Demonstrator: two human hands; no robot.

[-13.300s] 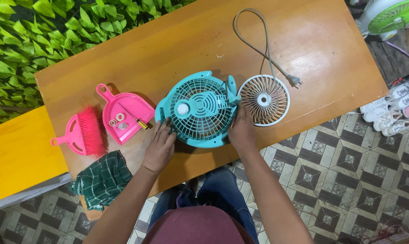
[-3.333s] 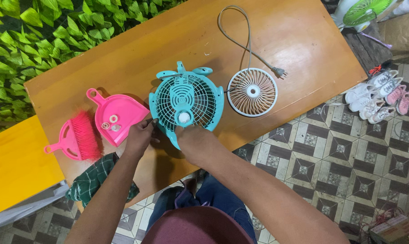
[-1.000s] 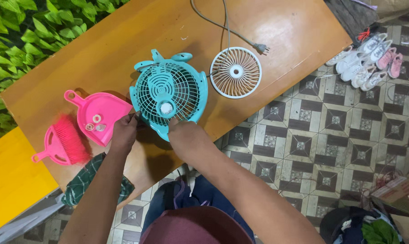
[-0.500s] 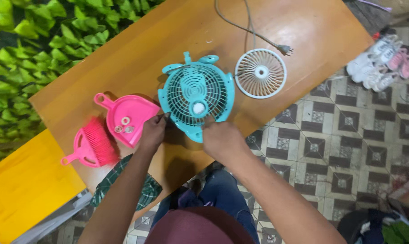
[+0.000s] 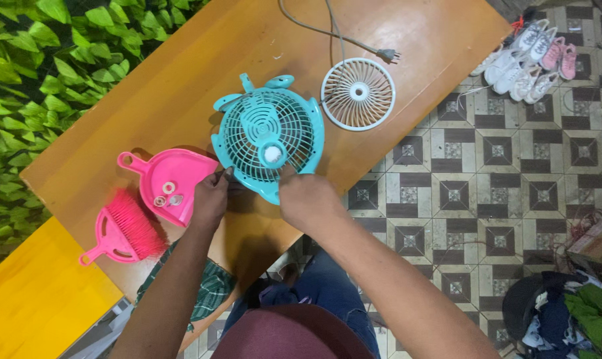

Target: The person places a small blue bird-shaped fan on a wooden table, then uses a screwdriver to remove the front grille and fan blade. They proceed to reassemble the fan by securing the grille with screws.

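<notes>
Wood, warm orange and glossy, makes up the table (image 5: 181, 86), which stands slantwise on a floor of patterned grey and brown tiles (image 5: 460, 193), with a wall of green leaves (image 5: 41, 73) at its far side and a yellow bench (image 5: 28, 299) beside it. A teal plastic fan (image 5: 268, 136) lies flat near the table's front edge, its round ribbed grille facing up. The left hand (image 5: 210, 199) presses against the fan's lower left rim, fingers curled; whether it pinches anything I cannot tell. The right hand (image 5: 305, 199) grips the fan's lower edge. Just left sits a pink dustpan (image 5: 168, 183) holding small round parts, with a pink bristly brush (image 5: 125, 229) beside it. A white spoked grille (image 5: 357, 93) lies beyond the fan, apart from it.
</notes>
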